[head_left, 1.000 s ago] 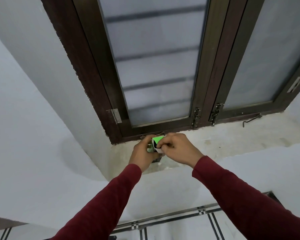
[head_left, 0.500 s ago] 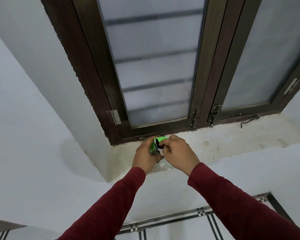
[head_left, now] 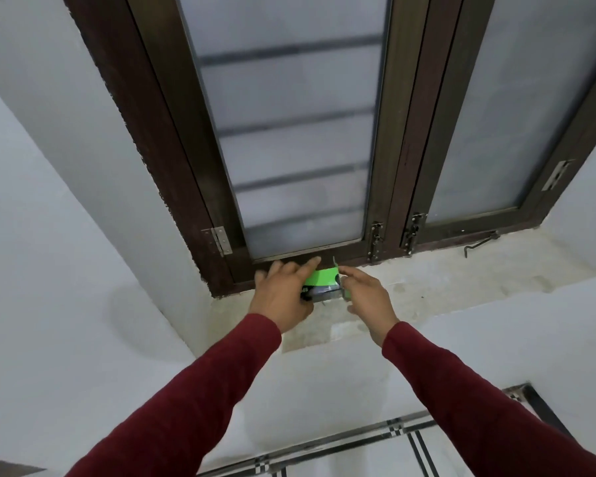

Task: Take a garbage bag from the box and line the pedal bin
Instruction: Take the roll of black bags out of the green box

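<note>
A small green and black garbage bag box (head_left: 322, 283) lies on the pale window sill (head_left: 437, 280), close to the dark window frame. My left hand (head_left: 283, 297) rests over the box's left end, fingers spread and thumb beneath it. My right hand (head_left: 367, 299) is at the box's right end, its fingertips at a green end flap that stands open. Whether a bag shows inside the box is unclear. The pedal bin is out of view. Both arms wear dark red sleeves.
A brown double window (head_left: 289, 139) with frosted panes and metal latches (head_left: 375, 241) rises behind the sill. A metal stay hook (head_left: 479, 243) lies on the sill to the right. White walls flank the recess; tiled floor (head_left: 341, 452) shows below.
The box went from being gripped tightly between both hands to lying lengthwise on the sill. My hands have spread apart to its two ends and the right end flap has come open.
</note>
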The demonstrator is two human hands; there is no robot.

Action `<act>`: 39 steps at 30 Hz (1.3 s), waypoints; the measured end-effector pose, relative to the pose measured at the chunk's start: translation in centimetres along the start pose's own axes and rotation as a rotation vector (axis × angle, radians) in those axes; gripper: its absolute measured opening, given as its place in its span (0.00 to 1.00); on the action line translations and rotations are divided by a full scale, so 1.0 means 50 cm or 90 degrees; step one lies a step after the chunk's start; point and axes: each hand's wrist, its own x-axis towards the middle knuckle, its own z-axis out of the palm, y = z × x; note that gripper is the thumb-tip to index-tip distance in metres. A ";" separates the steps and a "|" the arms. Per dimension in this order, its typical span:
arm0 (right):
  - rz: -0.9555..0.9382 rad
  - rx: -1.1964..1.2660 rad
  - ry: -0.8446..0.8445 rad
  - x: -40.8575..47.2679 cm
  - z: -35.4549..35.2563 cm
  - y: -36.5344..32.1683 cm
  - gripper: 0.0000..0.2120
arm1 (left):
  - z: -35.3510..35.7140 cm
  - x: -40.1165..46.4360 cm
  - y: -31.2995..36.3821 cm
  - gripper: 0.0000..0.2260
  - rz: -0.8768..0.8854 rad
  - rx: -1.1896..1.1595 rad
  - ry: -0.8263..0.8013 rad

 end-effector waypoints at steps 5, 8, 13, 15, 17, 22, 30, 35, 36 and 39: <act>0.310 0.504 -0.099 0.022 -0.030 0.014 0.14 | -0.116 0.047 0.074 0.25 0.227 0.258 0.047; 0.311 0.566 -0.091 0.038 -0.039 0.025 0.19 | -0.160 0.073 0.111 0.22 0.261 0.313 0.055; 0.273 0.625 -0.070 0.050 -0.074 0.035 0.18 | -0.200 0.093 0.102 0.21 0.238 0.253 0.083; 0.269 0.619 -0.056 0.053 -0.090 0.044 0.15 | -0.204 0.091 0.075 0.20 0.184 0.191 0.093; 0.276 0.619 -0.030 0.050 -0.101 0.048 0.12 | -0.190 0.086 0.040 0.20 0.092 0.121 0.084; 0.307 0.594 -0.013 0.027 -0.095 0.048 0.15 | -0.057 0.057 -0.035 0.30 -0.179 -0.114 -0.077; 0.311 0.499 -0.070 0.004 -0.032 0.028 0.15 | 0.064 0.000 0.010 0.20 -0.283 -0.475 0.039; 0.222 0.173 -0.091 -0.016 0.011 0.021 0.08 | 0.045 -0.014 0.086 0.15 -0.460 -1.018 -0.149; 0.198 0.144 -0.078 -0.015 0.015 0.022 0.05 | 0.045 -0.016 0.085 0.15 -0.483 -1.060 -0.140; 0.141 0.120 -0.038 -0.017 0.019 0.014 0.12 | 0.040 -0.017 0.079 0.14 -0.526 -1.127 -0.128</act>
